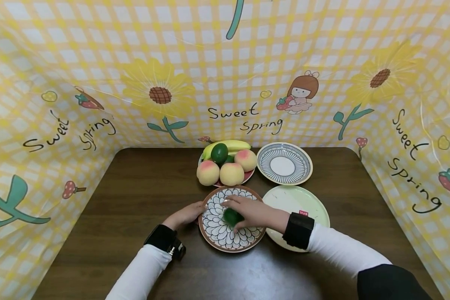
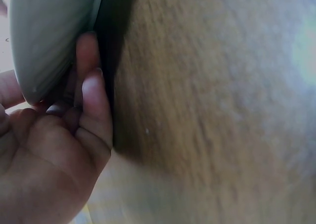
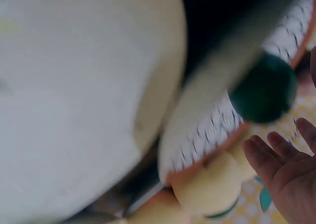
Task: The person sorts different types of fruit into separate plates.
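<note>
Over the table, the person's left hand grasps the petal-patterned plate at its nine o'clock edge, thumb above and fingers beneath. The right hand arches over the green fruit at that plate's centre — its fingers spread loosely, released rather than clenched. At twelve o'clock from the patterned plate, peaches and bananas fill another dish; a striped plate sits towards half past one — and a pale green plate at three.
</note>
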A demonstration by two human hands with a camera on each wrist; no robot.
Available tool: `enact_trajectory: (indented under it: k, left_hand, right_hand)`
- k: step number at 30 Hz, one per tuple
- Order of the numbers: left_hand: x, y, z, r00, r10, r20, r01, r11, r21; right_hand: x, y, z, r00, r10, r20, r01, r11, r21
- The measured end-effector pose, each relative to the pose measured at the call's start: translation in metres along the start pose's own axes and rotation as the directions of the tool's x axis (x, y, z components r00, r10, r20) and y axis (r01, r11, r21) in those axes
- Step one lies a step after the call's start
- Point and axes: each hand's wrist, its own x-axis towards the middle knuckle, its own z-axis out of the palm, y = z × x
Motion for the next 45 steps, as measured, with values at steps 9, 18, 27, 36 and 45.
enact_trajectory:
  k: [9,18,27,36,45]
  left_hand:
    - [-0.005,0.001,-0.001,0.999,-0.005,-0.032,0.004,0.999,-0.036]
    - [-0.015,0.001,-0.006,0.997,-0.033,-0.064,0.029,0.997,-0.068]
    - [-0.021,0.000,-0.016,0.999,0.012,-0.047,-0.016,0.996,-0.086]
    - [-0.013,0.004,-0.005,0.998,0.000,-0.058,-0.002,0.999,-0.042]
    - [-0.010,0.002,0.009,0.998,-0.003,-0.069,-0.001,0.998,-0.058]
  right_hand:
    - [0.046,0.009,-0.063,0.972,0.085,-0.220,-0.076,0.996,0.050]
    - [0.103,0.024,-0.068,0.881,0.330,-0.338,-0.276,0.941,0.197]
    - [0.141,0.030,-0.061,0.858,0.399,-0.324,-0.354,0.916,0.190]
    - [0.152,0.037,-0.058,0.835,0.456,-0.308,-0.412,0.889,0.198]
    - [0.151,0.044,-0.046,0.796,0.521,-0.307,-0.435,0.846,0.308]
